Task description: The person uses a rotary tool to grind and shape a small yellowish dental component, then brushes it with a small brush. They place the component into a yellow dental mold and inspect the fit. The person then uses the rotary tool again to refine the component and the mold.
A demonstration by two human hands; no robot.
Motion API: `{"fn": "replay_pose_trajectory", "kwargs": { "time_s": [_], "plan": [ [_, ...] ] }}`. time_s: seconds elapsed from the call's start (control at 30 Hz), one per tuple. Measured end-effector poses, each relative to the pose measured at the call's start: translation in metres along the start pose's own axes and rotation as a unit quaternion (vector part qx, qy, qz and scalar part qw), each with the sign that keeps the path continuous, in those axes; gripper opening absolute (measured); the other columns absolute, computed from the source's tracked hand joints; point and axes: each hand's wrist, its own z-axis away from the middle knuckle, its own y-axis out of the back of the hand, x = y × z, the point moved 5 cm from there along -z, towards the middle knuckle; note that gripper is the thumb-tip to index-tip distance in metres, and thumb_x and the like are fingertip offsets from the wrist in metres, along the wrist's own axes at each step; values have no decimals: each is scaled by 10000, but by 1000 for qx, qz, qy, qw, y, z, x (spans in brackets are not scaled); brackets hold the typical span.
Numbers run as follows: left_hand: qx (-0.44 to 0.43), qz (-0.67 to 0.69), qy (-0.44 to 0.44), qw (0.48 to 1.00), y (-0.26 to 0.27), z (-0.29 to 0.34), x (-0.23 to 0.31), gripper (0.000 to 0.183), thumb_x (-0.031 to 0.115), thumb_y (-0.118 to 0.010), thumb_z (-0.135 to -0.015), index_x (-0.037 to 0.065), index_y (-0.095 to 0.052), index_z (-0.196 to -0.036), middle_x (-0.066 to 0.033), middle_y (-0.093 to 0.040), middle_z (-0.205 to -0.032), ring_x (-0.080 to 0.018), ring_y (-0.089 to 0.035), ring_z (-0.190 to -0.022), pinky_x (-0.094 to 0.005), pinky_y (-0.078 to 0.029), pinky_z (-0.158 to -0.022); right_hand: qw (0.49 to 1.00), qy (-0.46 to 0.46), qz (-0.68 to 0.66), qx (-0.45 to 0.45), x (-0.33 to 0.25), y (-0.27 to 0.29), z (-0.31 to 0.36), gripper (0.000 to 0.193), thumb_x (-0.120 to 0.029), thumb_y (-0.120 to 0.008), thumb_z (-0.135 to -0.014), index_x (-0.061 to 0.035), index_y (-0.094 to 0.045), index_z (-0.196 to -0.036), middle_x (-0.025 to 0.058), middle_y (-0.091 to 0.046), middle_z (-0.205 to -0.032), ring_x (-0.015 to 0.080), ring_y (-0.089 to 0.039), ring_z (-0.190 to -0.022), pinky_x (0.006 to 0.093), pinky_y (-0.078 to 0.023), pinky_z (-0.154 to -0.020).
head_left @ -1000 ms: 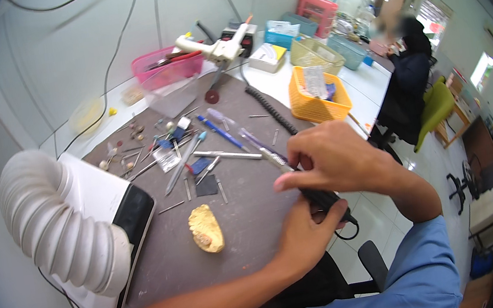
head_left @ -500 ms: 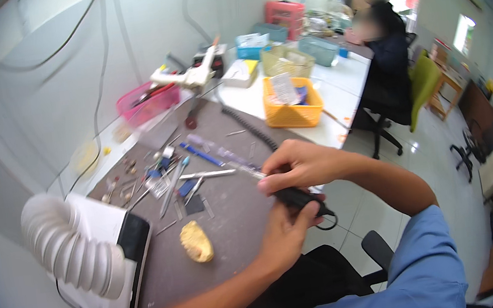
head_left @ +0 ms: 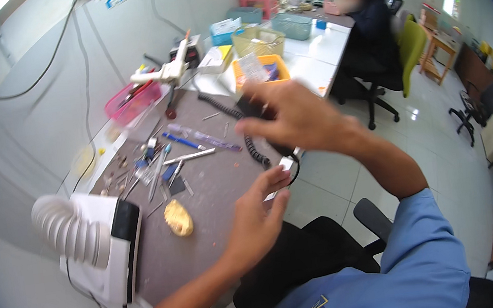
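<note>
My right hand [head_left: 309, 111] is raised over the right edge of the bench, its fingers around a black handpiece [head_left: 282, 148] with a cord looping from its lower end. The hand is somewhat blurred and covers much of the tool. Lower and to the left, my left hand [head_left: 254, 212] is held open, fingers stretched out, apart from the handpiece. Left of that hand, a yellow dental model [head_left: 178, 219] lies on the grey-brown bench mat [head_left: 213, 183]. A black coiled cord [head_left: 253, 150] runs across the mat behind my hands.
A white box unit [head_left: 103, 235] with a ribbed hose [head_left: 76, 232] stands at the left. Behind the model lie several slim tools, including a blue pen-like one [head_left: 182, 141]. Pink [head_left: 135, 103] and yellow baskets [head_left: 278, 65] stand farther back. A person [head_left: 360, 27] sits at the far right.
My left hand has let go of the handpiece and opened. My right hand has lifted the handpiece up and away from it. The view has shifted slightly.
</note>
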Motion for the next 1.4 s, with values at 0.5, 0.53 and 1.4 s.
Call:
{"fn": "replay_pose_trajectory", "kwargs": {
  "time_s": [0.5, 0.53, 1.4],
  "plan": [
    [119, -525, -28, 843, 12, 149, 74, 612, 81, -805, -797, 54, -587, -1368, -185, -516, -1476, -392, -513, -1344, -463, -431, -1106, 989, 31, 79, -121, -10, -113, 16, 363, -294, -705, -918, -9, -595, -1114, 203, -660, -1031, 352, -653, -995, 462, -514, -866],
    [167, -516, -30, 840, 20, 153, 72, 542, 66, -760, -836, 38, -598, -1352, -184, -559, -1436, -389, -535, -1324, -454, -426, -1106, 990, 24, 81, -117, -4, -122, 19, 367, -291, -705, -913, -5, -601, -1118, 202, -656, -1043, 354, -648, -1007, 462, -516, -876],
    [650, -595, -5, 473, 68, 203, 23, 647, 507, -477, -1042, -99, -542, -1257, -248, -629, -1166, -356, -643, -1044, -492, -523, -943, 981, -175, 75, -39, 267, 17, -6, 228, -112, -758, -865, -29, -706, -1071, 129, -702, -976, 262, -720, -832, 361, -570, -748]
  ]
}}
